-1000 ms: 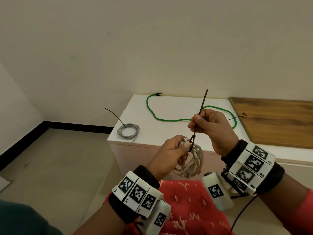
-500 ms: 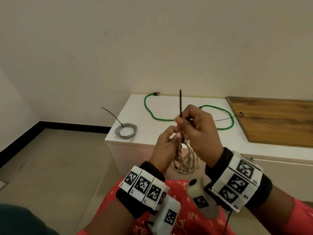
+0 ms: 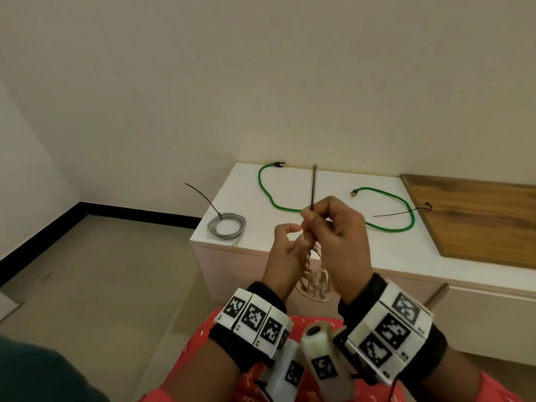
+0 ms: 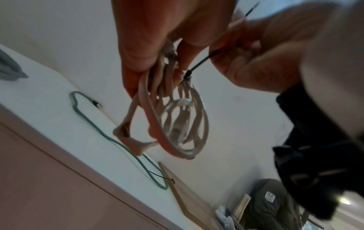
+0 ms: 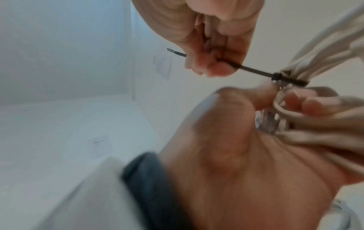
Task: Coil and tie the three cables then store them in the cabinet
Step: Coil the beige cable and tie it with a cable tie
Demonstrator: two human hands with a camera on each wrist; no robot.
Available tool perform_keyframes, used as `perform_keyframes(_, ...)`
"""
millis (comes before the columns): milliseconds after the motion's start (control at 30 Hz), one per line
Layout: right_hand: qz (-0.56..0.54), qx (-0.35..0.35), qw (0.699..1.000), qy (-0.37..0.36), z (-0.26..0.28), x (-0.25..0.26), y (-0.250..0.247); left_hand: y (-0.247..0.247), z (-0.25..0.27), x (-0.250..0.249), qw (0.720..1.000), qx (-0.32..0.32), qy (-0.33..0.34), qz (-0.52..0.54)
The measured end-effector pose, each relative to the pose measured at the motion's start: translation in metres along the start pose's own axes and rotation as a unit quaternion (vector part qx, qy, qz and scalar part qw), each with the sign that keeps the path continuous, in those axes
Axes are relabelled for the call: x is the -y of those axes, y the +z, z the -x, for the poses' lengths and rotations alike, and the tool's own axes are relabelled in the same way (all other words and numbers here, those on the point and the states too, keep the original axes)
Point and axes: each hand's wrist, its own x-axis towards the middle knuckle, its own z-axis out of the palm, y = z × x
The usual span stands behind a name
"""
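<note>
In front of the cabinet my left hand (image 3: 291, 232) grips a coiled white cable (image 3: 316, 282) at its top, and the loops hang below my fingers. A black zip tie (image 3: 313, 184) is wrapped around the bunched strands; its head (image 5: 276, 76) sits against them. My right hand (image 3: 311, 211) pinches the tie's tail, which points straight up. The left wrist view shows the white coil (image 4: 177, 121) under my fingers. A grey cable (image 3: 227, 224), coiled and tied, lies at the cabinet top's left corner. A green cable (image 3: 268, 195) lies uncoiled across the top.
The low white cabinet (image 3: 232, 245) stands against the wall, with a wooden panel (image 3: 478, 219) on its right part. A spare black zip tie (image 3: 400, 211) lies across the green cable near the panel. Bare floor (image 3: 101, 285) stretches to the left.
My right hand has moved left, close against my left hand, and the tie's tail has swung from tilted to upright. The loop around the white strands has drawn tighter.
</note>
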Motion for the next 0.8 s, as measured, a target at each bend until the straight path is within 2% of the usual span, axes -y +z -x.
perform_keyframes(167, -0.089, 0.004, 0.989, 0.119, -0.048, -0.011, -0.023, -0.011, -0.028, 0.004, 0.998, 0.027, -0.051, 0.034)
perform_keyframes(267, 0.001, 0.051, 0.984, 0.168, -0.066, -0.033, -0.031, -0.023, -0.052, 0.003, 0.995, -0.005, -0.075, 0.059)
perform_keyframes(333, 0.084, 0.098, 0.969, 0.212, -0.070, -0.054, -0.033, -0.032, -0.069, 0.004, 0.992, -0.022, -0.095, 0.081)
perform_keyframes(433, 0.089, 0.163, 0.940, 0.288, -0.070, -0.083, -0.031, -0.040, -0.088, 0.006, 0.981, -0.045, -0.136, 0.134)
perform_keyframes(533, 0.070, 0.163, 0.935, 0.308, -0.080, -0.107, -0.020, -0.046, -0.106, 0.019, 0.969, -0.070, -0.182, 0.150)
perform_keyframes(800, 0.101, 0.154, 0.914, 0.362, -0.113, -0.158, -0.005, -0.063, -0.143, 0.065, 0.958, -0.123, -0.255, 0.052)
